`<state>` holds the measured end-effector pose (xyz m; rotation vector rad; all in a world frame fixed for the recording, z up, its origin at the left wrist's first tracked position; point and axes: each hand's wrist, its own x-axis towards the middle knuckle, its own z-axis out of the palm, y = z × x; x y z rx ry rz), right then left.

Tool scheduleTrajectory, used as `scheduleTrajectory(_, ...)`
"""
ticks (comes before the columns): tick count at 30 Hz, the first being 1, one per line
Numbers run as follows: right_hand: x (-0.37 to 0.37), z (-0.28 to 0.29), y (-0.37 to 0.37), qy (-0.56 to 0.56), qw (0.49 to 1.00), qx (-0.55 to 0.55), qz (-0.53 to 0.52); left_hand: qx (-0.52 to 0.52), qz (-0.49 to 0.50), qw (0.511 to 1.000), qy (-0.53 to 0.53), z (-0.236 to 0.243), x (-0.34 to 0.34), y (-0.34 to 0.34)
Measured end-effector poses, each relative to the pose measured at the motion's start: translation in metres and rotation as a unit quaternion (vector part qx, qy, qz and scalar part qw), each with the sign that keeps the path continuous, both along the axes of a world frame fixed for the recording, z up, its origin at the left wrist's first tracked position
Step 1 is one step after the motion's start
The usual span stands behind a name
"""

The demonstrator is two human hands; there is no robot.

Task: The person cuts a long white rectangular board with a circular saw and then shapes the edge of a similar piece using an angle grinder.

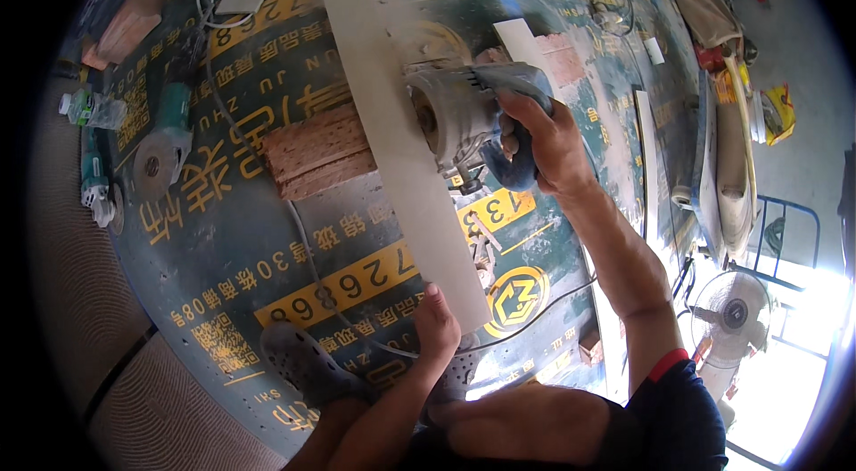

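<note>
The long pale stone strip (392, 123) lies propped on a reddish brick block (316, 150), raised for cutting. The right hand (548, 146), clenched round the grey handheld cutter (464, 114), rides it mid-strip; the left hand (435, 324) presses the strip's near end, steadying it.

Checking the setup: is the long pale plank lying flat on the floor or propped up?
Propped: the plank rests across a wood block.
</note>
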<state>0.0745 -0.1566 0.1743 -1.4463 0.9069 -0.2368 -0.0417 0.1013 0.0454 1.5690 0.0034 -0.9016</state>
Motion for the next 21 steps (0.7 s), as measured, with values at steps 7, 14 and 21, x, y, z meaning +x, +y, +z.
scheduleTrajectory(7,0.0001,-0.0002,-0.0010,0.000,1.000,0.005,0.004,-0.009,0.006,1.000,0.002,-0.0073,-0.0041,-0.0004)
scheduleTrajectory(14,-0.0017,-0.0001,0.0005,0.006,1.000,0.008,-0.003,-0.016,-0.002,1.000,-0.004,-0.0058,-0.0029,-0.0002)
scheduleTrajectory(21,-0.0046,-0.0017,-0.0007,0.006,1.000,0.005,-0.001,-0.038,0.011,0.999,-0.003,-0.0045,-0.0018,-0.0017)
